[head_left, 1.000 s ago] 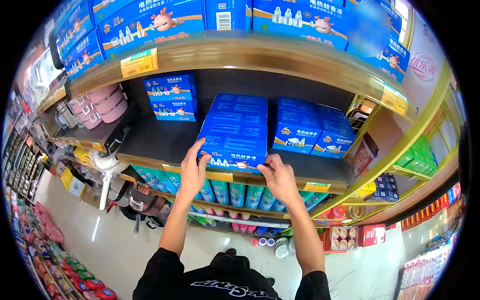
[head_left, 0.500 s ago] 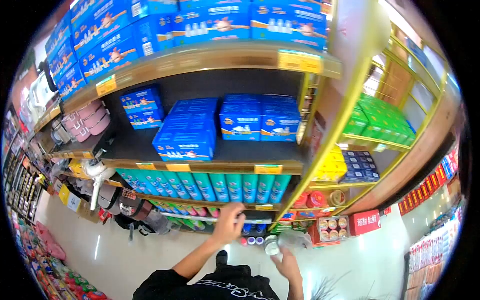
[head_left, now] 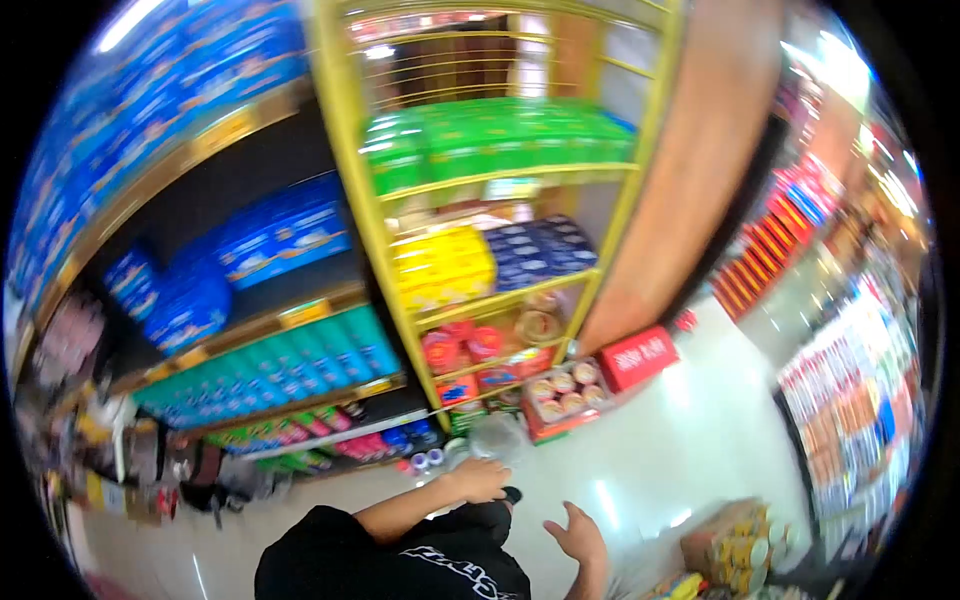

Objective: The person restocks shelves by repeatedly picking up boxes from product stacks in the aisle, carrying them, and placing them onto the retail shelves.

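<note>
My left hand (head_left: 480, 481) is in front of my body, close to a clear plastic container (head_left: 498, 438) on the floor by the shelf foot. Its fingers are blurred but look loosely extended, and nothing shows in them. To the right, my right hand (head_left: 577, 533) hangs over the pale floor with thumb and fingers apart, holding nothing. Beyond the hands is a yellow rack (head_left: 427, 362) with red round tubs (head_left: 484, 343) on a low level. A box of round-lidded cups (head_left: 566, 392) stands at its foot.
Green packs (head_left: 510, 142), yellow packs (head_left: 443, 270) and dark blue packs (head_left: 540, 252) fill the rack. A red box (head_left: 638, 360) sits by a wooden panel (head_left: 690, 150). Teal cans (head_left: 270, 368) line the left shelf. Cartons (head_left: 735, 545) stand at lower right.
My view has swung right, bringing the yellow rack to the middle. My left hand is now lower, off the shelf front. My right hand is apart from the jar it was beside.
</note>
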`<state>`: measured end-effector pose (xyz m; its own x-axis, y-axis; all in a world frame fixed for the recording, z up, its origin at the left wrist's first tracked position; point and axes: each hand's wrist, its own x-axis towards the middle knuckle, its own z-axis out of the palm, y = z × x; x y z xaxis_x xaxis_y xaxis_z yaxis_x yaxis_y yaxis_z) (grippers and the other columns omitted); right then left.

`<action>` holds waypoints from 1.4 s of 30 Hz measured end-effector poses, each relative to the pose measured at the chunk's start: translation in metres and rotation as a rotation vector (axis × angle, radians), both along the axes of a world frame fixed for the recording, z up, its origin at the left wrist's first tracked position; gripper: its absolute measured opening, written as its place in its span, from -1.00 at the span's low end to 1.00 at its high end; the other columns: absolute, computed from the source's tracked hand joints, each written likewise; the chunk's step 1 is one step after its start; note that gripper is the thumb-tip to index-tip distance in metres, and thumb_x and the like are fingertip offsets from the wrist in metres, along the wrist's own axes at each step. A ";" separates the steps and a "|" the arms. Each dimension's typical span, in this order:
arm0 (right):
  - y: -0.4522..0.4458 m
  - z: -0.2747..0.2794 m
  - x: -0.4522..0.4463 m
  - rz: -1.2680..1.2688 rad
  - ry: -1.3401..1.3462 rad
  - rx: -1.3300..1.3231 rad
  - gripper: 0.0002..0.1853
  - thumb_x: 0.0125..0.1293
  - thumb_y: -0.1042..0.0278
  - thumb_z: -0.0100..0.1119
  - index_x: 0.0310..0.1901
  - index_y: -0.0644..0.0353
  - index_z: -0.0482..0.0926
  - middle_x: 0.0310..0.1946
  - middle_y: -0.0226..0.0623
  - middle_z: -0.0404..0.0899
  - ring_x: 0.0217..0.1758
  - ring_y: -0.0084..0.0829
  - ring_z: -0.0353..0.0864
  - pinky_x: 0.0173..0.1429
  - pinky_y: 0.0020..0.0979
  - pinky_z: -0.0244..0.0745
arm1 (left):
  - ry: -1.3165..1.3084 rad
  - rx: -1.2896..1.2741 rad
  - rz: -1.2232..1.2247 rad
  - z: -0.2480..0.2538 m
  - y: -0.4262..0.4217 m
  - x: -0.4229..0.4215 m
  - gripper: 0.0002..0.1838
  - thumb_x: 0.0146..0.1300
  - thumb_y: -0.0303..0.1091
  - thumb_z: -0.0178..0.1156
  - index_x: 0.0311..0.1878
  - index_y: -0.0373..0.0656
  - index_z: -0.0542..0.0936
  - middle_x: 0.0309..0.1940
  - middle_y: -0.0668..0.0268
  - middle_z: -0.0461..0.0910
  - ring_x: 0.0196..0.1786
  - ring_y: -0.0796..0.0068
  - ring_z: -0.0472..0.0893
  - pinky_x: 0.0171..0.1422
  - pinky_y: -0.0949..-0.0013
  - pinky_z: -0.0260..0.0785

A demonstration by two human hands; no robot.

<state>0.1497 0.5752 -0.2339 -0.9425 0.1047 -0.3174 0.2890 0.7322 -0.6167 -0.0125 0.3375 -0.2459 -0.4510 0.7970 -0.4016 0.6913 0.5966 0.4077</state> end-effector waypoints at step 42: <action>0.967 -0.018 -0.256 -0.298 -0.205 0.240 -0.34 0.30 -0.11 0.21 0.23 0.29 0.45 0.14 0.08 0.56 0.22 0.08 0.52 0.27 -0.07 0.45 | -0.166 -0.284 -0.213 -0.106 0.925 -0.303 -0.27 0.34 0.17 0.09 0.39 -0.18 0.38 0.31 -0.11 0.42 0.38 -0.09 0.39 0.44 -0.04 0.23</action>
<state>-0.1061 1.5420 -0.2514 -0.7800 0.4565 -0.4280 0.6083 0.7136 -0.3475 -0.3158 1.2627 -0.3522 -0.1976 0.7122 -0.6736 0.7502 0.5521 0.3637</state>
